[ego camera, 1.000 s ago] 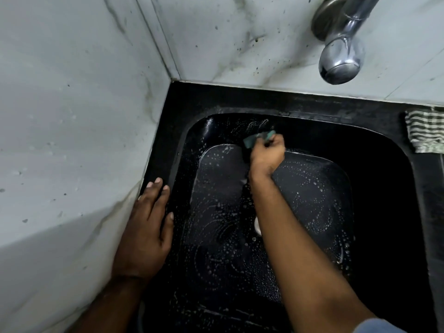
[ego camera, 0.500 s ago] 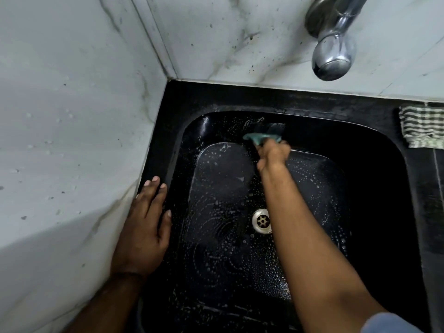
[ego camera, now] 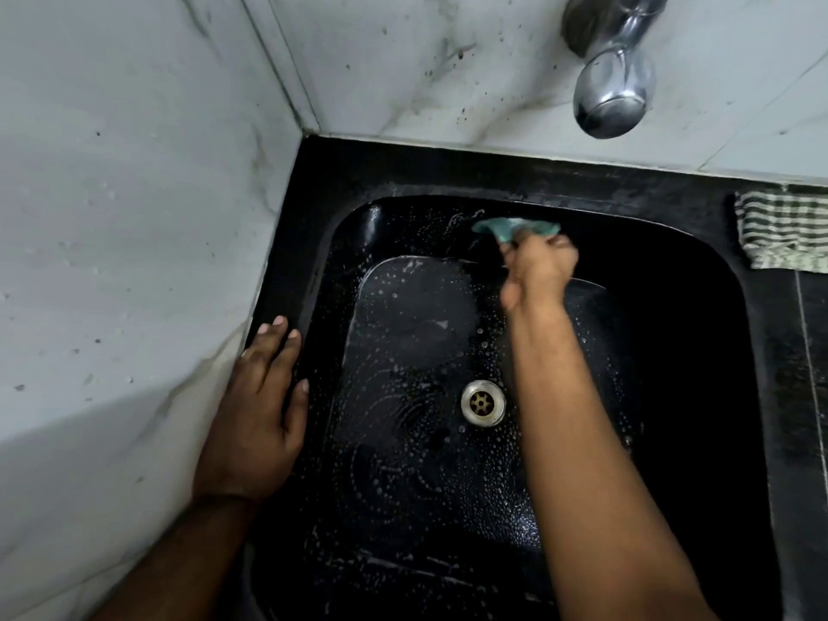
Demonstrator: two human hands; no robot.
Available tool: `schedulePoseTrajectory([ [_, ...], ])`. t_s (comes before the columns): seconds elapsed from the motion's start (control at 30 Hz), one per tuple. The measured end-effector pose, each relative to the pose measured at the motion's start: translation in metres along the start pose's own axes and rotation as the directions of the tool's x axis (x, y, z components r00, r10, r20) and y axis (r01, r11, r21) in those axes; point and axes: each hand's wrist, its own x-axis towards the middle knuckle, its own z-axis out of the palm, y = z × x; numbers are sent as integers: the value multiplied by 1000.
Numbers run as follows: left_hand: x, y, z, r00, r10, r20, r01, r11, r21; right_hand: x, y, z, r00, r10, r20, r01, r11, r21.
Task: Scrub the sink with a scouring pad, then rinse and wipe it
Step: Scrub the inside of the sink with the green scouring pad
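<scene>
A black sink (ego camera: 699, 280) fills the middle of the view, its floor speckled with soap suds around a metal drain (ego camera: 483, 402). My right hand (ego camera: 540, 268) reaches into the basin and grips a green scouring pad (ego camera: 506, 228), pressing it against the far inner wall near the rim. My left hand (ego camera: 257, 410) rests flat on the sink's left rim beside the wall, fingers straight. My right forearm crosses the basin just right of the drain.
A chrome tap spout (ego camera: 611, 89) hangs above the back right of the sink. A striped cloth (ego camera: 782, 228) lies on the black counter at the right. White marble wall tiles (ego camera: 134, 217) close in on the left and behind.
My right hand has slid the scouring pad to the right along the sink's back wall, uncovering the drain. My left hand has stayed on the left rim.
</scene>
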Motion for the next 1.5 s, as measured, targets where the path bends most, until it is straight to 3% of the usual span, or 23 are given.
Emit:
schedulePoseTrajectory([
  [0.07,0,-1,1,1000,0,2,0,1000,-2,4,-3,-2,1000,11,-12,-10,998,69],
  [0.2,-1,-1,0,1000,-5,-9,5,1000,-17,7,12,-17,991,121,-57,-126,987,-100],
  [0.4,1,1,-1,1000,-13,0,13,1000,2,21,-16,-19,998,55,-19,-54,996,66],
  [0.57,-1,2,-2,1000,-11,-13,10,1000,-10,12,-14,-30,991,125,-39,-129,983,-133],
  [0.7,2,2,-1,1000,-10,-16,10,1000,-13,18,-43,-27,999,-11,41,8,997,70],
  [0.87,0,1,-2,999,7,-33,-7,1000,-4,19,-26,-42,996,82,-19,-83,994,-77],
  [1.07,1,3,-3,1000,9,-20,-9,1000,4,31,-64,-52,1000,-9,18,8,997,75],
  [1.23,-2,9,-5,998,-8,-67,7,1000,-15,30,-58,-68,996,76,-44,-78,995,-64],
  [1.4,0,5,-3,999,4,-35,-4,1000,14,38,-82,-67,1000,8,-2,-7,994,108],
  [1.5,-1,6,-3,999,3,-45,-3,1000,1,42,-68,-79,993,87,-76,-90,995,-40],
])
